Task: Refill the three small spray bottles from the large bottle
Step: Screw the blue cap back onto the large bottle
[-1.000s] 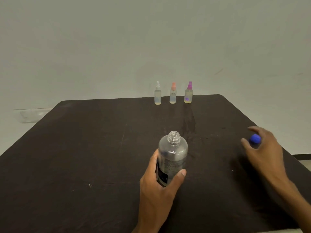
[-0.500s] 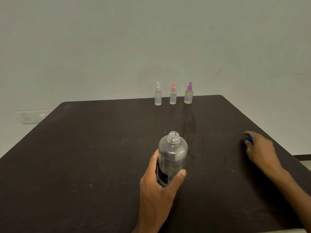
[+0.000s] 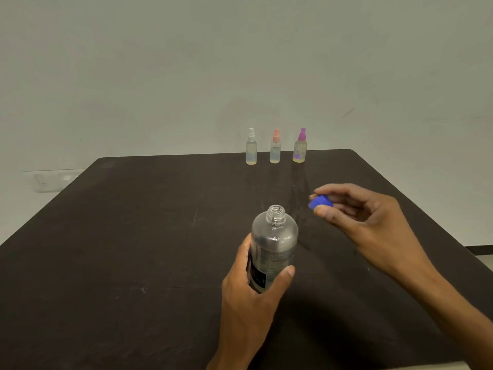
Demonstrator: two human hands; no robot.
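Note:
The large clear bottle [image 3: 274,241] stands upright in the middle of the dark table [image 3: 133,236], its neck uncapped. My left hand [image 3: 250,292] grips its lower body. My right hand [image 3: 365,222] hovers just right of the bottle's neck, pinching a blue cap [image 3: 320,202] between thumb and fingers. Three small spray bottles stand in a row at the table's far edge: one with a white top [image 3: 251,148], one with a pink top [image 3: 275,148], one with a purple top [image 3: 300,146]. All three have their spray heads on.
A pale wall rises behind the table. A white wall socket plate [image 3: 50,180] sits low at the left. The table's right edge runs diagonally past my right forearm, with a floor strip [image 3: 480,249] beyond it.
My right hand, which was at the table's right edge with the blue cap, has lifted and swung left to beside the bottle's neck. The left hand and bottle have stayed put.

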